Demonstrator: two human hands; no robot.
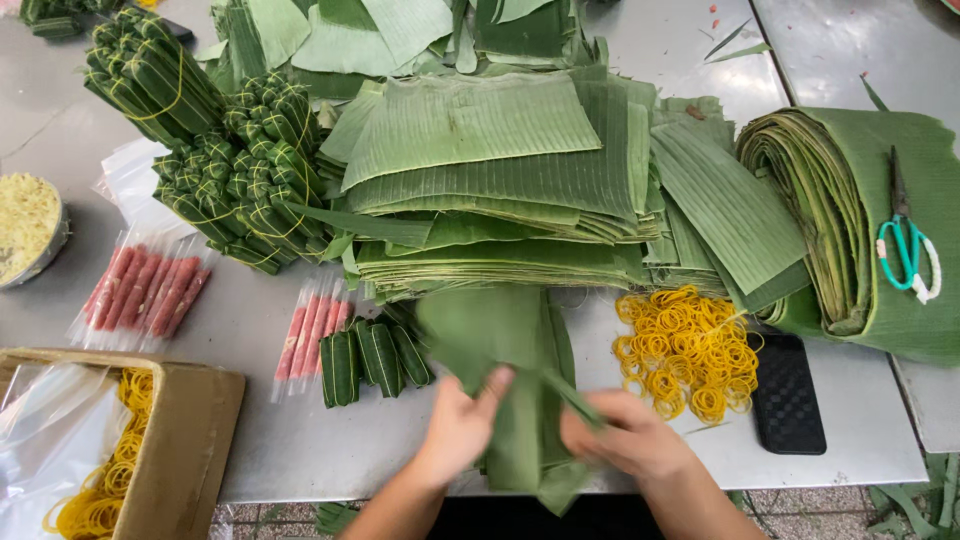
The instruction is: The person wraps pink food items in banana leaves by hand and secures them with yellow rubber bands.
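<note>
My left hand (460,425) and my right hand (625,435) both grip a piece of green banana leaf (495,335) near the table's front edge. The leaf is blurred and folds over between the two hands. It lies above a small pile of cut leaf pieces (520,440) that hangs over the edge. Three small wrapped leaf rolls (375,362) lie just left of my left hand. A heap of yellow rubber bands (690,350) sits just right of my right hand.
A big stack of cut banana leaves (500,180) fills the middle. Bundles of tied leaf rolls (235,170) are at back left, plastic packs of pink sausages (145,290) to the left, a cardboard box (190,440) at front left. A rolled leaf bundle (850,220) carries scissors (908,245). A black phone (787,395) lies to the right.
</note>
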